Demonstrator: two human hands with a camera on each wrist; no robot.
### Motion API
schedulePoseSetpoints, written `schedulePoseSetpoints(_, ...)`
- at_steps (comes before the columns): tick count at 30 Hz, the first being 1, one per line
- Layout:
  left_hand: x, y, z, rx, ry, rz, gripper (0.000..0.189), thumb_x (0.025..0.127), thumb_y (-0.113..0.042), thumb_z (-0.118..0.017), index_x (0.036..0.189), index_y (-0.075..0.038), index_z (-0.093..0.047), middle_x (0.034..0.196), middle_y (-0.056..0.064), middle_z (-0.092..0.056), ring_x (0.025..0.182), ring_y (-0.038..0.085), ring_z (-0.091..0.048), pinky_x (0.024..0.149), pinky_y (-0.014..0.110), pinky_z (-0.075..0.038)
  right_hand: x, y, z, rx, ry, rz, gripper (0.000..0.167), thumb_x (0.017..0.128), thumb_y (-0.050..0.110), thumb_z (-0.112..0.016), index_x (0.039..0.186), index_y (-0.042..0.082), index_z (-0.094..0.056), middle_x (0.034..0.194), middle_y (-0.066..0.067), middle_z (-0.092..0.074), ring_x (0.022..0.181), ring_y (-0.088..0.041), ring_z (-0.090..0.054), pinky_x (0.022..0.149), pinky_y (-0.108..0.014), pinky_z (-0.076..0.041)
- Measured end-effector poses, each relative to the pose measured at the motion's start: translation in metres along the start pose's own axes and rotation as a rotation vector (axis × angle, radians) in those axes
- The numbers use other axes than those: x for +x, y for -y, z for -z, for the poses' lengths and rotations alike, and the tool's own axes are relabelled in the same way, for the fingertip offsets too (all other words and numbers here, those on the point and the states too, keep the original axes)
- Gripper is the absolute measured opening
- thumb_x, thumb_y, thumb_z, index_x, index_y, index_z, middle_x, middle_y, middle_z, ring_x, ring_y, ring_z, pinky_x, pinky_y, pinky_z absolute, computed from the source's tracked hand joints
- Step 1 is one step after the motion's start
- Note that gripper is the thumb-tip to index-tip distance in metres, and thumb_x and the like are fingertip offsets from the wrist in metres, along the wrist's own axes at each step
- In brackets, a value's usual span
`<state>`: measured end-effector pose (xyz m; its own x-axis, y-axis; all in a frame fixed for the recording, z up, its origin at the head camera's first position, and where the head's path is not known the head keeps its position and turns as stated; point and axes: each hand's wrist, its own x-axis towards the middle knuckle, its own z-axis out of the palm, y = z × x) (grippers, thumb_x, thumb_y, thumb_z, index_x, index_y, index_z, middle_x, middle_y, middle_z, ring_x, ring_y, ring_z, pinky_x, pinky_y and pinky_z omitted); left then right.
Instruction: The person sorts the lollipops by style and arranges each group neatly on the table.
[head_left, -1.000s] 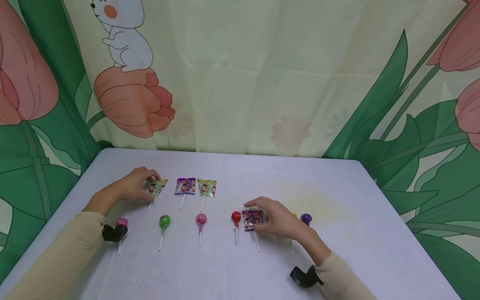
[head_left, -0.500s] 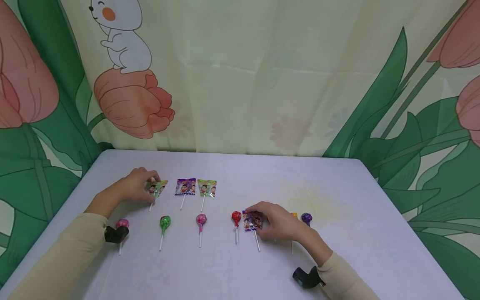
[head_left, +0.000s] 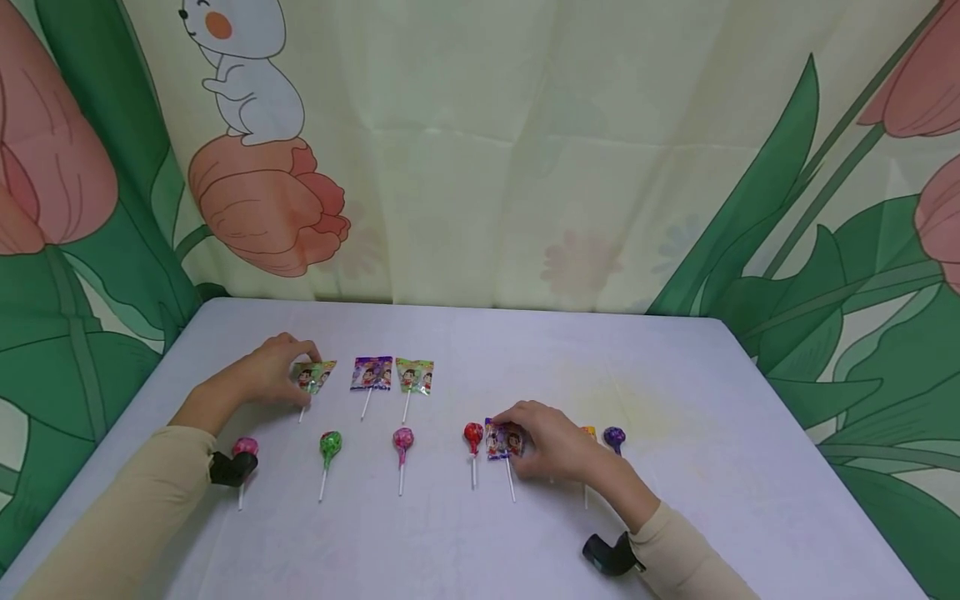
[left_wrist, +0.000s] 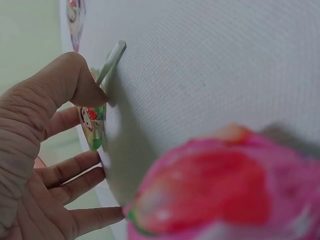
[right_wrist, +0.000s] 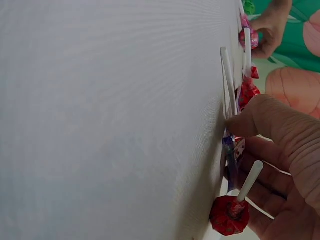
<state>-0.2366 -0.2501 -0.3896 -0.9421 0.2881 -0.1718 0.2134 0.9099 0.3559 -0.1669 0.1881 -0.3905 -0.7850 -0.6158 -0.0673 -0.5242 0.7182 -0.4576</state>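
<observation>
My left hand [head_left: 266, 375] pinches a flat lollipop in a green wrapper [head_left: 318, 375] at the table's back left; its white stick points toward me. In the left wrist view, thumb and forefinger stand on either side of that wrapper, other fingers spread. Right of centre, my right hand [head_left: 557, 442] holds a flat lollipop in a purple wrapper [head_left: 497, 440] between thumb and fingers, close over the cloth. A round red lollipop [head_left: 472, 435] lies just left of it. In the right wrist view another round red lollipop [right_wrist: 230, 216] sits beneath this hand, which hides it from the head view.
Another purple packet lollipop [head_left: 371, 372] and a green one [head_left: 415, 375] lie side by side at the back. Round pink [head_left: 402, 438], green [head_left: 329, 445] and purple [head_left: 614, 437] lollipops form a front row. A wrist camera [head_left: 234, 468] overlaps another pink one [head_left: 244, 447].
My right hand's fingers have drawn in on the purple-wrapped lollipop, and its packet and stick have shifted slightly left. My left hand keeps its hold on the green-wrapped one, almost still.
</observation>
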Motion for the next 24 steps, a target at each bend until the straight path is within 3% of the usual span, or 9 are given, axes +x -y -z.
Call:
schedulePoseSetpoints(10, -0.0005, 0.0004, 0.0007, -0.026, -0.021, -0.001, 0.059, 0.074, -0.027, -0.091, 0.122, -0.008, -0.063, 0.122, 0.027, -0.055, 0.115, 0.045, -0.051, 0.097, 0.068, -0.045, 0.0033, 0.0006, -0.0009, -0.065, -0.078, 0.052, 0.042, 0.080, 0.007, -0.074, 0.121, 0.008, -0.070, 0.114, -0.001, -0.069, 0.104, -0.016, -0.062, 0.093, -0.040, -0.053)
schedulePoseSetpoints(24, -0.0023, 0.0014, -0.0007, -0.021, -0.009, -0.002, 0.058, 0.074, -0.027, -0.091, 0.121, -0.007, -0.063, 0.119, 0.027, -0.056, 0.112, 0.045, -0.053, 0.096, 0.068, -0.046, 0.0059, -0.0024, -0.0021, -0.119, -0.072, 0.108, 0.040, 0.074, 0.010, -0.079, 0.114, 0.007, -0.072, 0.106, 0.000, -0.069, 0.093, -0.010, -0.058, 0.086, -0.034, -0.053)
